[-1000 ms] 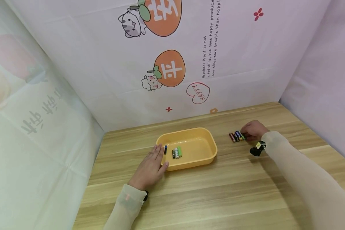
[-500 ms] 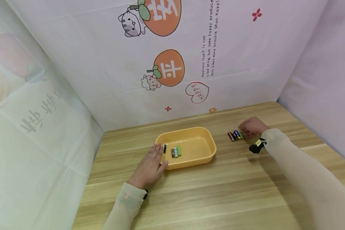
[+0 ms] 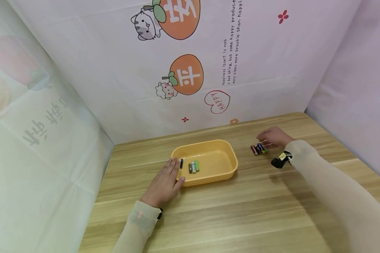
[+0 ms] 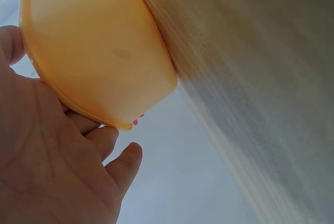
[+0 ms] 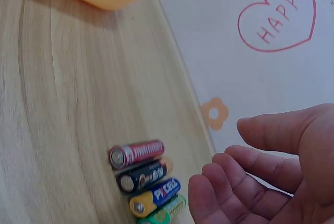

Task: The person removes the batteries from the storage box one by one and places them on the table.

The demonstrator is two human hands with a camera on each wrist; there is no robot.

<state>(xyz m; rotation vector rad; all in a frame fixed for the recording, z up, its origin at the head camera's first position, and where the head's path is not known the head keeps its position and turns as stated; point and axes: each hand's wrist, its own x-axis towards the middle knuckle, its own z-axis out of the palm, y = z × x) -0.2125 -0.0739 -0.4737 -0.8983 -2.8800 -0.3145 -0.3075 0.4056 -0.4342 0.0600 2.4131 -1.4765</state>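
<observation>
My left hand rests on the near-left rim of a yellow plastic tray, fingers extended; the left wrist view shows the tray's outer wall against it. Inside the tray lie a green battery, a white one, a dark one and, apart, a blue-black one. Over a row of batteries on the table hovers my right hand, loosely curled and holding nothing. That row has a red battery, a black one, a blue-and-yellow one and a green one.
The wood-grain table runs back to a white printed cloth wall. Other cloth walls stand at the left and right. A small black device sits on my right wrist.
My right hand has come away from the right end of the battery row and shifted left above it, fingers loosening. The left hand and the tray stay put.
</observation>
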